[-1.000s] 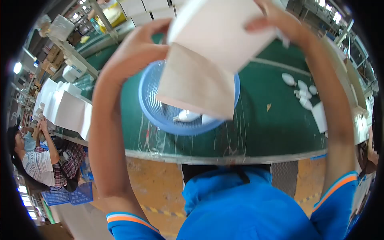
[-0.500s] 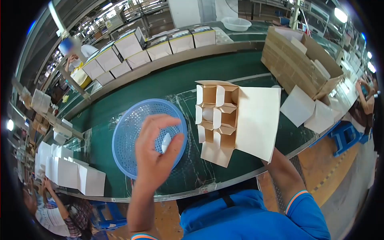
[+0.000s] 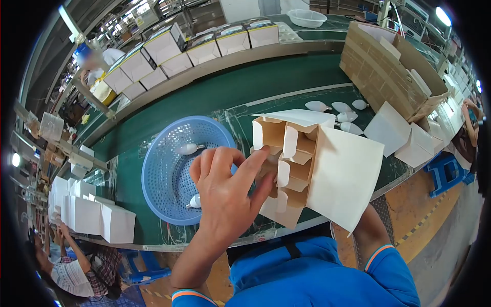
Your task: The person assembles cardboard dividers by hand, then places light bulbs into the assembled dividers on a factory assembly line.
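My left hand [image 3: 225, 189] reaches from the basket side to a white cardboard box [image 3: 350, 169]. Its thumb and fingers are curled at a compartment in the box's left row, around a light bulb that they mostly hide. Brown cardboard dividers with white flaps split the box into several cells, and a pale bulb shows dimly in one of them. The box is tilted towards me with its large lid flap folded out to the right. My right forearm [image 3: 372, 225] goes behind that flap; the right hand supports the box, its fingers hidden.
A blue perforated basket [image 3: 153, 204] holds bulbs, among them one candle bulb [image 3: 189, 149]. Several more bulbs [image 3: 348, 116] lie behind the box. A large brown carton [image 3: 373, 66] stands at right, white boxes [image 3: 84, 217] at left. Other people sit at both sides.
My left hand has moved right, from over the basket to the box's compartments. The box has shifted slightly right and down, showing bulbs behind it. Bulbs in the basket have come into view.
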Action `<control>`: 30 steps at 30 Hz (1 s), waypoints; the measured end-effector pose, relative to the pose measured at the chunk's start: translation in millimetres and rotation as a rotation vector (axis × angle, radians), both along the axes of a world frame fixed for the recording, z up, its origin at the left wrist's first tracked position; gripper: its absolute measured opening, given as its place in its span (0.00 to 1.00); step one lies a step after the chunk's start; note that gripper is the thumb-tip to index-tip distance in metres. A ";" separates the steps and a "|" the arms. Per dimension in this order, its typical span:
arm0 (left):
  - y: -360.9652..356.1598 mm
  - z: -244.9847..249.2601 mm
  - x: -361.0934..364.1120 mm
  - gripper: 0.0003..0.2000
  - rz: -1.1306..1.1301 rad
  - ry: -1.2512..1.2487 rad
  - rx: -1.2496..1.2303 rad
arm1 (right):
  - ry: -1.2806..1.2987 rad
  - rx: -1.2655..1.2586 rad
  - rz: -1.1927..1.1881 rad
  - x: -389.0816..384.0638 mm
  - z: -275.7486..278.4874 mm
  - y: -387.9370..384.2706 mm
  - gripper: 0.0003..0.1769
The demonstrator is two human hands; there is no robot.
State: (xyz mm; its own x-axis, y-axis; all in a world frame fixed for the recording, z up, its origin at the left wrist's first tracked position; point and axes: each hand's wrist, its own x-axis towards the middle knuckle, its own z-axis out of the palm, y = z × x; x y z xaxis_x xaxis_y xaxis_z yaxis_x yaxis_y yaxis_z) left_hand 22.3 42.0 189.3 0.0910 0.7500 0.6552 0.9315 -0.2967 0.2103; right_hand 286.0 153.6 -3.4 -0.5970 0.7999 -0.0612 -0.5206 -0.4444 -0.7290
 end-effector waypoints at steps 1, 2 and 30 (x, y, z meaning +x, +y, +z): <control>-1.5 0.5 -0.7 0.20 0.040 0.069 -0.006 | -0.007 0.000 0.011 -14.5 11.1 17.3 0.39; -2.5 0.2 -2.0 0.20 0.048 0.064 -0.006 | -0.013 0.003 0.020 -23.3 18.4 26.6 0.39; -24.2 -63.6 -72.2 0.09 0.116 -0.253 0.432 | -0.501 0.223 0.152 -119.8 133.5 30.4 0.42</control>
